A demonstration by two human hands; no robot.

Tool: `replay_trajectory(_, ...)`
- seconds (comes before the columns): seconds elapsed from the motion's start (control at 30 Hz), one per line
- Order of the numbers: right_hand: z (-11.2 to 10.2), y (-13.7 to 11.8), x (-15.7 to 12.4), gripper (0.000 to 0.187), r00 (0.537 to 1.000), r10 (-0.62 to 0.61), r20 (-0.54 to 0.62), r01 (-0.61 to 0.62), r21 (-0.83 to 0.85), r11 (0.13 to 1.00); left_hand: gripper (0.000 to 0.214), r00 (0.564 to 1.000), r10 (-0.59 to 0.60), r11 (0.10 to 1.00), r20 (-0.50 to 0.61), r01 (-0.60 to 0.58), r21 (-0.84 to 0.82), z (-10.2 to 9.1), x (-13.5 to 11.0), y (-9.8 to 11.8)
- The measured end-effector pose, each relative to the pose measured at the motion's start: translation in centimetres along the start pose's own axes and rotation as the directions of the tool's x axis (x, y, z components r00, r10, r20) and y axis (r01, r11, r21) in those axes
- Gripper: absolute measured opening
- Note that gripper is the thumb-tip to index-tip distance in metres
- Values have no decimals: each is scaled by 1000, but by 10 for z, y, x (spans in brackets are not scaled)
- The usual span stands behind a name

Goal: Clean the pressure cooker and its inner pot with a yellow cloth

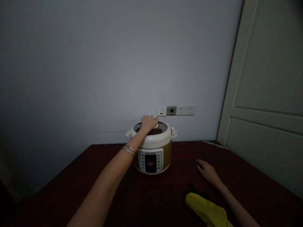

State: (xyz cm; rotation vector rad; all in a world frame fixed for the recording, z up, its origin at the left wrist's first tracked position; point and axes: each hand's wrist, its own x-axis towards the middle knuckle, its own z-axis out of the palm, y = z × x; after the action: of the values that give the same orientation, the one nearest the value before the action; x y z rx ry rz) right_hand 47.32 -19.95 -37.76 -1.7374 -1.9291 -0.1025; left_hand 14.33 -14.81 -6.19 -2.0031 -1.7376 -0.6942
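Observation:
A white and gold electric pressure cooker [167, 155] stands upright on the dark red table, its lid in place. My left hand [148, 122] reaches across the lid from the left, fingers curled over the white lid knob [156, 125], which it partly hides. Right of the cooker, my right hand [208, 171] lies low on the table, thumb apart from the fingers, holding nothing. Nearer to me, beside my right forearm, is a yellow cloth [207, 208] with a dark edge.
Behind the cooker, a row of wall sockets [185, 110] is set in the pale wall. A thin, light-coloured strip [216, 144] lies at the table's back right corner. A panelled white door [267, 104] rises along the right side of the table [78, 186].

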Motion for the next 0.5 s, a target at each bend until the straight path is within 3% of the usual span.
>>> replay_trajectory(0.17,3,1,0,48,1000,17,-10,-16,9,1000,62,999,1,998,49,3,-67,-1,5,-6)
replay_trajectory(0.3,4,2,0,48,1000,1,-9,-1,9,1000,57,998,3,976,70,13,-219,0,12,-13)
replay_trajectory(0.43,4,1,0,46,999,32,-5,-32,19,999,32,996,-70,824,-52,29,-566,0,23,-21)
replay_trajectory(0.5,4,1,0,45,999,44,-11,-44,25,999,22,987,-113,749,-115,8,-663,-5,28,-29)
